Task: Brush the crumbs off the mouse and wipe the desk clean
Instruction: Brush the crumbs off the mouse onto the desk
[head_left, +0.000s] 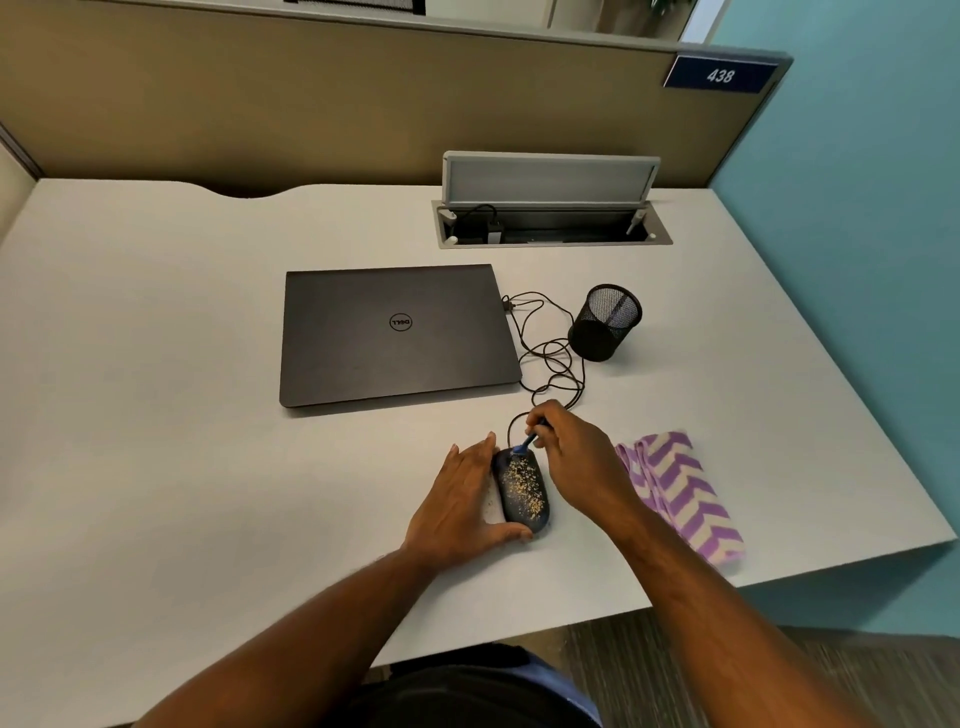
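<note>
Head view: mouse (521, 491) lay near the surface's (156, 364) front edge, right of middle, crumbs (524, 486) scattered over its back; likely light, hard-shelled and apt to skid, so best braced at the flanks. Left hand (465, 501) rested along its left side, fingers straight, thumb at the near end; grip relaxed, bracing not clasping. Right hand (566, 452) pinched a small blue brush (525, 444), bristles on the mouse's far end; wrist raised, forearm angling in from the front edge. Striped cloth (680, 493) lay untouched just beside, toward the right edge.
</note>
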